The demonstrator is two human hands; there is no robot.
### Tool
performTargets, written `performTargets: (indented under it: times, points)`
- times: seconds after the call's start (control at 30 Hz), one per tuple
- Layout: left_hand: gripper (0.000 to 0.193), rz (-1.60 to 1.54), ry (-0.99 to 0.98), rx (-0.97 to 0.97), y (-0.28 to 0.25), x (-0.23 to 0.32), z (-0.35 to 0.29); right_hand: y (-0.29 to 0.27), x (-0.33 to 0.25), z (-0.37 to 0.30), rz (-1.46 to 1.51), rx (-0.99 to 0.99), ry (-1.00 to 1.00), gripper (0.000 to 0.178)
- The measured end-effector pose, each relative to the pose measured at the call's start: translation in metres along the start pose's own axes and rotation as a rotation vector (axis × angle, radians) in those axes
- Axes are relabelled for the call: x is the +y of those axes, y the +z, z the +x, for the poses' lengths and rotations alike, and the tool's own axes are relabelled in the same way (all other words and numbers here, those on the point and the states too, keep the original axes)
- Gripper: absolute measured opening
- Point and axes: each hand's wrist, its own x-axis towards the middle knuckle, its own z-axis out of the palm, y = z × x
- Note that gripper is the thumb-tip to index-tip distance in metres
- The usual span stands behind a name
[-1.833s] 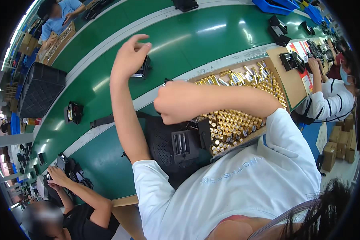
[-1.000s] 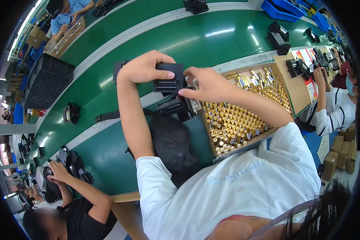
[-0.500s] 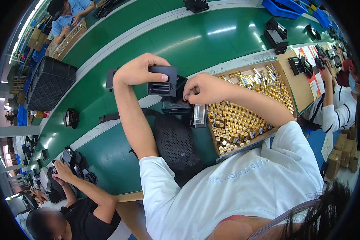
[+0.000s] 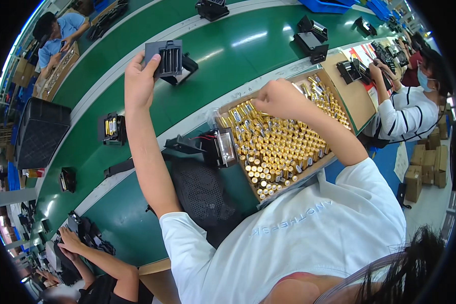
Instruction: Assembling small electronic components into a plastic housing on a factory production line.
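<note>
My left hand [image 4: 141,81] grips a black battery case [image 4: 170,60] above the green belt, its thumb on the front and its slots showing dark. Behind this case, partly hidden, is another black unit [image 4: 187,69]. My right hand [image 4: 281,99] is at the far edge of a cardboard box [image 4: 311,168] full of gold-ended batteries [image 4: 273,147]. Its fingers are curled closed among the batteries; what they hold is hidden. Between my arms an opened black device [image 4: 223,148] with a clear window, red wires and a flap stands by the box.
A black case with batteries in it [image 4: 111,129] sits on the belt left of my forearm. A black mesh bag [image 4: 200,190] lies before me. More black units [image 4: 311,39] stand along the belt. Co-workers sit at the left and right [image 4: 408,109]. A black crate [image 4: 43,131] stands far left.
My left hand has moved the case up and left and turned it, slots now upright. My right hand has left the opened device for the battery box. The whole view has shifted.
</note>
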Motion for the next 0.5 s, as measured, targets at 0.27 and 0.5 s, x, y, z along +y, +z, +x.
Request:
performTargets:
  times: [0.27, 0.5]
  points:
    - [0.035, -0.024, -0.080, -0.038, 0.012, -0.041, 0.009, 0.027, -0.018, 0.015, -0.142, 0.086, 0.084, 0.032]
    - [0.039, -0.061, -0.142, -0.031, 0.015, -0.065, 0.016, 0.029, -0.010, 0.021, -0.105, 0.063, 0.053, 0.028]
